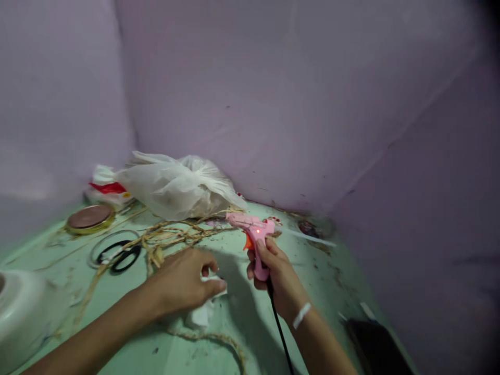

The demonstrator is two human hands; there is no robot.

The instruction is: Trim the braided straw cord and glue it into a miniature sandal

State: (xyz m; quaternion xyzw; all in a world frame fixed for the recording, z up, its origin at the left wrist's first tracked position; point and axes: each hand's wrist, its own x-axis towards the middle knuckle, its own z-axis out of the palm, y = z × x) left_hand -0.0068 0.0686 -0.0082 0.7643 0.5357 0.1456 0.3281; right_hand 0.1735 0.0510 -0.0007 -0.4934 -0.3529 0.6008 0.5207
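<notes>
My right hand (275,273) is wrapped round the handle of a pink hot glue gun (253,234) with an orange trigger and a lit red lamp; its nozzle points left and its black cord (279,328) runs down past my wrist. My left hand (187,284) is closed in a pinch on a small white object (203,307) lying on the pale green table (312,281), just left of the gun. Jute twine (172,237) lies tangled behind my left hand and curls in front of it.
Black scissors (119,255) lie at the left beside a round tin lid (89,219). A crumpled plastic bag (175,187) sits against the lilac wall. A white roll (23,312) is at the far left edge, a dark flat object (375,346) at the lower right.
</notes>
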